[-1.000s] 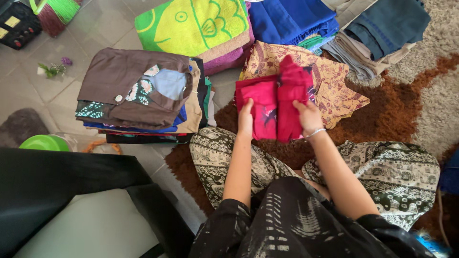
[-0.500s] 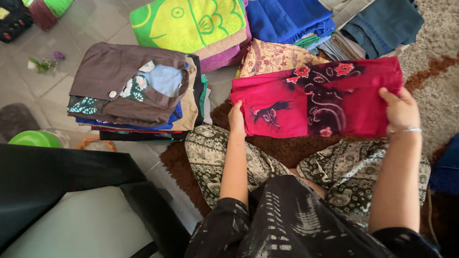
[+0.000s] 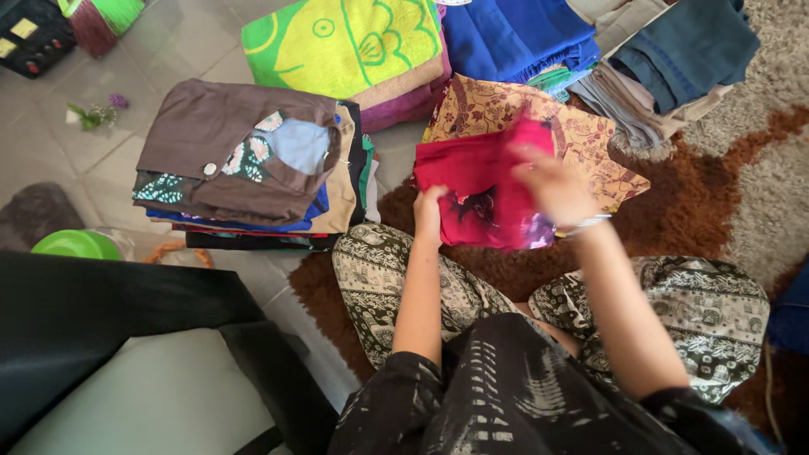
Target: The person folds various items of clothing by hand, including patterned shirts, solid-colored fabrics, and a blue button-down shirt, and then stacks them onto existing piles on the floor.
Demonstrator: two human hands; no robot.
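item: red cloth (image 3: 472,190), folded, dark floral print, our landmark for all places here. nearest us, below the cloth, our patterned trousers (image 3: 396,270) over a brown rug (image 3: 674,202). left hand (image 3: 428,215) pinches the cloth's lower left corner, fingers closed on the fabric. right hand (image 3: 552,185) lies over the cloth's right half, blurred; we cannot tell how far its fingers close, though it touches the fabric. the cloth's long axis runs left to right between the two hands, each hand at its own end, neither nearer. left of the cloth: stack of folded clothes (image 3: 244,160), brown piece on top. under and behind the cloth: yellow patterned fabric (image 3: 590,143). farther behind: green and yellow fish towel (image 3: 345,42), blue folded fabrics (image 3: 514,34).
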